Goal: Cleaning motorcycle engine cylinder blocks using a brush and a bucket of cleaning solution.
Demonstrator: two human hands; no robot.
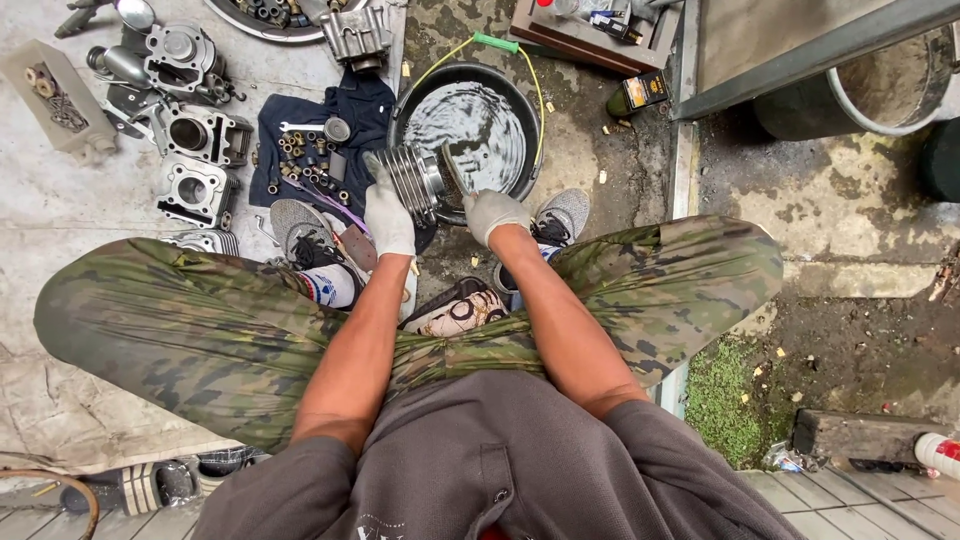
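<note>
Nearest, the person squats on the ground in camouflage trousers (200,330) and a grey shirt (500,470), both bare forearms extended forward between the knees. Each hand wears a light grey work glove.

The left hand (388,215) closes its grip around the near side of a finned metal engine cylinder (415,182), fingers wrapped over the cooling fins. The cylinder lies on its side, at the near left rim of a round black basin (470,135). The right hand (493,212) grips the handle of a brush (452,172); the fingers are curled tight around it, and the brush head rests against the cylinder's open end. The basin holds a shallow, grey, rippled liquid.

Grey sports shoes (560,215) sit just beside the hands, one on each side.

Left of the basin, a dark blue cloth (345,115) lies on the ground carrying bolts, nuts and a small wrench (300,127). Further left, several cast engine housings (195,160) rest on the concrete, well apart from the basin.

Beyond the basin, a yellow cord with a green handle (497,43) curves over its far rim. At the far right stands a large metal pot (885,90).
</note>
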